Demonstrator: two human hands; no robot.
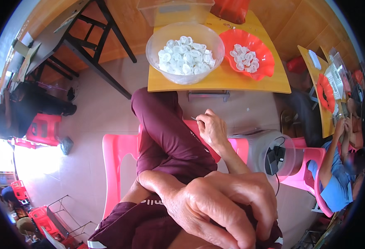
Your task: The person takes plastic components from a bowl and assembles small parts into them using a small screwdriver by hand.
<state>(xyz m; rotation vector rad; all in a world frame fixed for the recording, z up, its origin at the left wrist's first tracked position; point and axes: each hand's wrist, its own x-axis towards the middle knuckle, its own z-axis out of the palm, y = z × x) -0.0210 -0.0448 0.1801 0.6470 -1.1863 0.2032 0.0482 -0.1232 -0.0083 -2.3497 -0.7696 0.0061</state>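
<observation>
My left hand (pixel 219 203) is raised close to the camera. Its fingers are curled and their tips drop out of sight, so whatever they hold, if anything, is hidden. Beyond it, over my crossed legs in maroon trousers (pixel 170 137), my right hand (pixel 211 128) is closed in a pinch. A small thin metal tool (pixel 194 118) pokes out from its fingers; its kind does not show. On the yellow table (pixel 166 85) ahead stands a clear round tub (pixel 151 45) heaped with small white-and-clear pieces (pixel 186 56). Beside it, a red wavy-edged dish (pixel 267 62) holds more such pieces (pixel 244 58).
A clear plastic box (pixel 178 12) and a red container (pixel 232 9) stand at the table's back. On my right is a translucent bin (pixel 255 153) with a black power adapter (pixel 271 162). Another person in blue (pixel 338 182) sits at a table on the far right.
</observation>
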